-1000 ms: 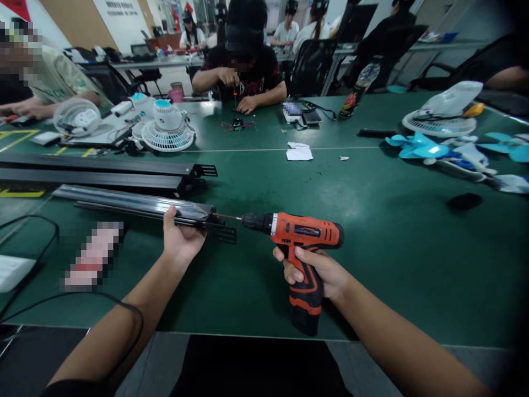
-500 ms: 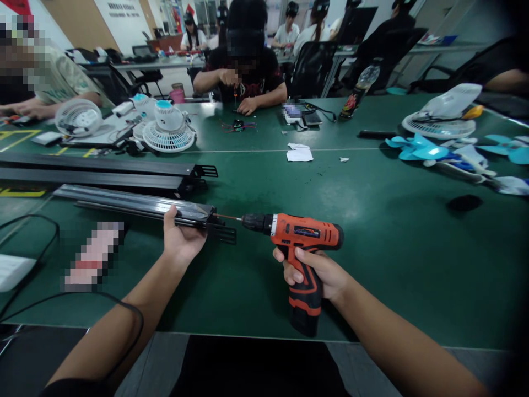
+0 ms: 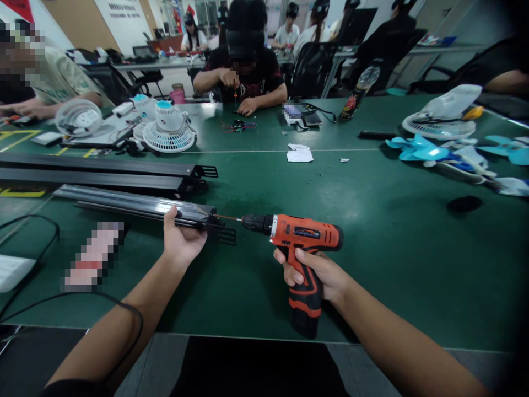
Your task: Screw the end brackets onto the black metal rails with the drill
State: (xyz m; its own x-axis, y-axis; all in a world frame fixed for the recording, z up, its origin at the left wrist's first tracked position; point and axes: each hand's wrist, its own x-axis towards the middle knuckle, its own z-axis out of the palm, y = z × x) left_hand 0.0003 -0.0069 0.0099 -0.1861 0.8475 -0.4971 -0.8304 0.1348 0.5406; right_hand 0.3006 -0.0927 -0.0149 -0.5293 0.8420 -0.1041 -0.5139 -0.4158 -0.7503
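My right hand (image 3: 312, 270) is wrapped around the handle of an orange and black cordless drill (image 3: 308, 234), its fingers by the trigger. A long thin bit (image 3: 227, 217) runs from the chuck to the end of a dark metal rail (image 3: 140, 204). Whether the tip is in a screw or a hole is too small to tell. My left hand (image 3: 184, 240) grips the rail near that end, thumb on top and fingers underneath. A black slotted bracket (image 3: 225, 234) sticks out from the rail's end, below the bit.
Two more black rails (image 3: 95, 175) lie behind the held one. A pixelated phone-like object (image 3: 95, 256) and a black cable (image 3: 74, 294) are at the left. White fan parts (image 3: 169, 132), blue fan blades (image 3: 417, 148) and a bottle (image 3: 359, 92) stand farther back. Opposite, a person (image 3: 243, 60) works with a screwdriver.
A small light now shows on the drill above the trigger. Both hands, the drill and the rail stay in nearly the same place.
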